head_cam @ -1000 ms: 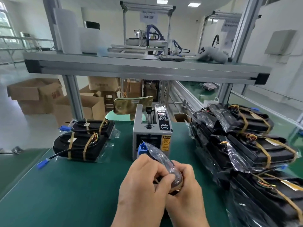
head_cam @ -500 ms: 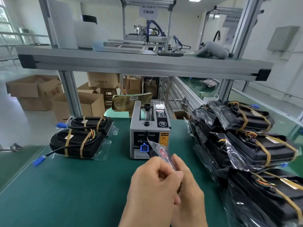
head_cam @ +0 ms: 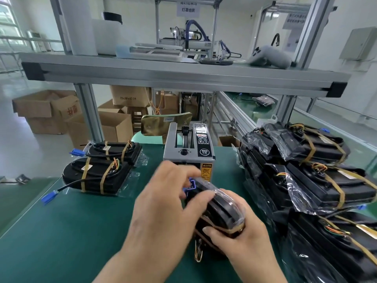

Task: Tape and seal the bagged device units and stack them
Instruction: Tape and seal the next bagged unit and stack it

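Head view: right hand fingers curled round bagged unit, blurred left hand seemingly pinching its top

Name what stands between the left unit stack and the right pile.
Head view: the tape dispenser, and nearer, left hand and right hand gripping a bagged unit.

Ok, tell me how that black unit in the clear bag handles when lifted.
Probably stiff: the black bagged unit holds its shape between the left hand and right hand. Its glossy clear bag looks slippery. The protruding blue connector may dangle or snag.
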The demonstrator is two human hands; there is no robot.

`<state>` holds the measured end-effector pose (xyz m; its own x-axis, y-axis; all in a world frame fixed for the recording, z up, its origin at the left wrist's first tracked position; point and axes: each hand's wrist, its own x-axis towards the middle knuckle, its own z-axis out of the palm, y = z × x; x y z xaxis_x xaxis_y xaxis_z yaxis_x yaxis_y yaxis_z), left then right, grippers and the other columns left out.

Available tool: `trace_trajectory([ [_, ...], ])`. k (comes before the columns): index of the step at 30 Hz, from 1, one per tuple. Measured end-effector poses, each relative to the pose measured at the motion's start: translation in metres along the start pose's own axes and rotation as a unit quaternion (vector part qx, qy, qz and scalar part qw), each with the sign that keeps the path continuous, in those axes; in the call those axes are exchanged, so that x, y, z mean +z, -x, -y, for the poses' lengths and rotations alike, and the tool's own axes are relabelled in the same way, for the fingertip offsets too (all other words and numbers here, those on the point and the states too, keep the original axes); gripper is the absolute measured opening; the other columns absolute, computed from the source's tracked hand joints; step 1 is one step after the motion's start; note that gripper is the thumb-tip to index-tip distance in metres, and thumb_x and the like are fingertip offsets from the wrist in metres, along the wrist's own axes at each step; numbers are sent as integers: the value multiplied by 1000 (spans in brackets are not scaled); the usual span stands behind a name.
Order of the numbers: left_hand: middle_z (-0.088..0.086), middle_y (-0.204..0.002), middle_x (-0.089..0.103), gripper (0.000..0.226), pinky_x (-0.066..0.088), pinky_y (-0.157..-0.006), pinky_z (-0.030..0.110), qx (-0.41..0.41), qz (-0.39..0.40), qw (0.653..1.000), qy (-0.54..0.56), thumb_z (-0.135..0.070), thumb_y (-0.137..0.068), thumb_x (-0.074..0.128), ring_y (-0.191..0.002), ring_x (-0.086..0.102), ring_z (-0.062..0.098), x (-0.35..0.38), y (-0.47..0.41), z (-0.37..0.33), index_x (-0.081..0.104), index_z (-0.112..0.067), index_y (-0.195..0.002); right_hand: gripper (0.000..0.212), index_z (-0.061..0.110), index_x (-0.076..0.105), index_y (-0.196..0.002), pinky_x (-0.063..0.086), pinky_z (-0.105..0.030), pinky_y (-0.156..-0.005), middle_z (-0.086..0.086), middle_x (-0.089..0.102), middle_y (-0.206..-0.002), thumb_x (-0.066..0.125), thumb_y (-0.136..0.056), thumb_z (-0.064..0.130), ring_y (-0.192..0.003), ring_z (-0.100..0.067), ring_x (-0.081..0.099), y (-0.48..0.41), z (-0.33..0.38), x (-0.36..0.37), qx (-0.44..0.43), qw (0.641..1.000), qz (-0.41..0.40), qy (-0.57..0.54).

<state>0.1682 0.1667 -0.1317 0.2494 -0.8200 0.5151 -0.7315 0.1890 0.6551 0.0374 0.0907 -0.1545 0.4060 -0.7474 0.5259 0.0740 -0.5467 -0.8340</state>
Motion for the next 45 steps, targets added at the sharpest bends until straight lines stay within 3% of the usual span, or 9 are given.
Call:
trace_trajectory([
  [3,-30,-109,38,62,35,-93,15,13,27,998,-55,-43,-75,73,-112,41,-6,-2,-12,16,48,-47,-132,67,43,66,-115,54,-15,-80,11,74,-108,81,-61,6,-96,-8,72,49,-33,-3,66,997,0,31],
  [5,-30,-110,44,43,34,-97,21,21,55,998,-39,-39,-78,75,-114,42,-5,-4,-20,20,59,-49,-117,66,45,65,-115,56,-22,-85,9,73,-110,81,-62,9,-100,-12,71,48,-48,-10,81,996,-15,44],
  [8,-22,-94,59,11,39,-84,21,20,81,997,-2,-28,-83,75,-99,54,1,-3,-29,24,69,-36,-78,65,47,62,-116,57,-32,-88,8,73,-109,80,-61,19,-100,-15,71,41,-46,-14,99,993,29,52],
  [15,-27,-82,66,12,43,-65,1,21,-36,995,90,-32,-89,65,-72,61,-9,-21,-56,14,65,-38,-79,63,40,64,-119,56,-26,-85,3,73,-108,78,-65,10,-99,-18,71,44,-46,-18,134,986,86,52],
  [19,-27,-97,66,30,42,-74,-1,19,181,981,68,-61,-72,65,-90,62,-10,-29,-58,22,68,-42,-95,63,39,64,-118,53,-22,-88,1,73,-114,79,-66,7,-107,-16,70,41,-49,-22,135,988,80,15],
  [22,-25,-107,63,39,39,-83,2,24,261,964,56,-51,-68,82,-104,58,-9,-14,-47,32,69,-41,-104,63,34,64,-122,54,-25,-90,-3,72,-115,78,-69,3,-108,-20,69,39,-53,-23,135,988,81,-7],
  [29,-11,-93,65,14,51,-83,25,13,236,958,160,-25,-76,85,-87,64,8,-1,-42,44,78,-34,-84,65,33,61,-127,54,-26,-89,-1,72,-114,78,-70,7,-106,-18,69,40,-55,-25,145,986,87,0],
  [39,-11,-75,71,8,50,-63,14,12,140,976,166,-27,-81,75,-69,65,3,16,-43,38,72,-30,-74,65,34,61,-127,56,-40,-96,-4,72,-115,74,-70,4,-108,-23,69,38,-54,-25,145,984,105,-1],
  [45,-6,-75,71,6,54,-71,29,-11,119,978,174,-29,-81,77,-71,65,11,23,-51,35,72,-28,-77,63,32,61,-126,57,-42,-94,-5,73,-111,75,-71,7,-104,-26,69,37,-54,-25,143,983,116,12],
])
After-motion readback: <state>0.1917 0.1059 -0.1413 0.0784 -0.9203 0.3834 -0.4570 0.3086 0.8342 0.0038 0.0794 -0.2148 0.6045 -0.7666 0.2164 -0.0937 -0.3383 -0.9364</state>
